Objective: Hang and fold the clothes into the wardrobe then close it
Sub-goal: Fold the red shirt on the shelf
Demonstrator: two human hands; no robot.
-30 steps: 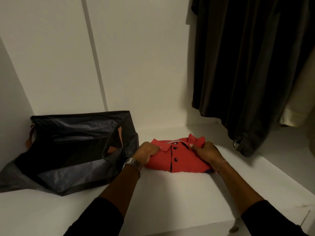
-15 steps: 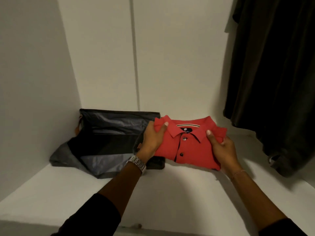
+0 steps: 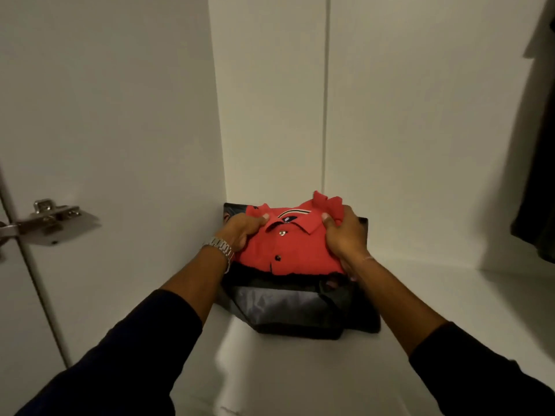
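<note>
Folded red polo shirt (image 3: pixel 286 250) atop dark bag (image 3: pixel 288 307) in wardrobe corner, left hand (image 3: pixel 243 229) gripping its left edge, right hand (image 3: pixel 345 235) gripping its right edge, collar label too blurred to read, steel hinge (image 3: pixel 48 220) at left, dark hanging garment (image 3: pixel 540 175) at right.

Metal hinge (image 3: pixel 45 222) on white side panel (image 3: pixel 120 145), far left. Silver wristwatch (image 3: pixel 220 247) right of hinge. Vertical seam (image 3: pixel 326 91) in back panel, further right.
</note>
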